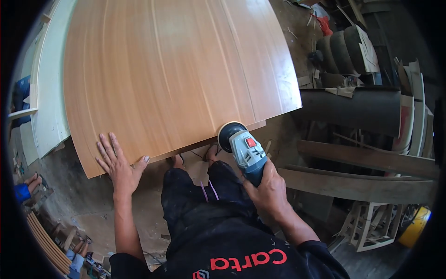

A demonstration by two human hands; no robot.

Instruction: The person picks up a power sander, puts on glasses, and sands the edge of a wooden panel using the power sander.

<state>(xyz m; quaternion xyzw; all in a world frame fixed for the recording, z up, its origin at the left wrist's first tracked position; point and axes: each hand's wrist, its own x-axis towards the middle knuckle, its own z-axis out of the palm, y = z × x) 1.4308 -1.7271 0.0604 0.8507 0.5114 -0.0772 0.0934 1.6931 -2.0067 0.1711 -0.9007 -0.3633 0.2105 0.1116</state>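
A large wood-grain panel [172, 79] stretches out in front of me. Near its front left corner, my left hand [118, 162] lies with fingers spread on the surface, the thumb by the front edge. My right hand [269, 190] is wrapped round the body of a grey-blue handheld sander [248, 156] with a red switch. The sander's round black pad [231, 136] is at the panel's front edge, right of the middle. Whether the pad is spinning, I cannot tell.
A pale board [51, 93] runs along the left. Large curved dark pieces [346, 49], long planks [362, 160] and a wooden frame [371, 225] lie to the right, with a yellow container [416, 228] beyond. Other people's legs [32, 181] show at the far left.
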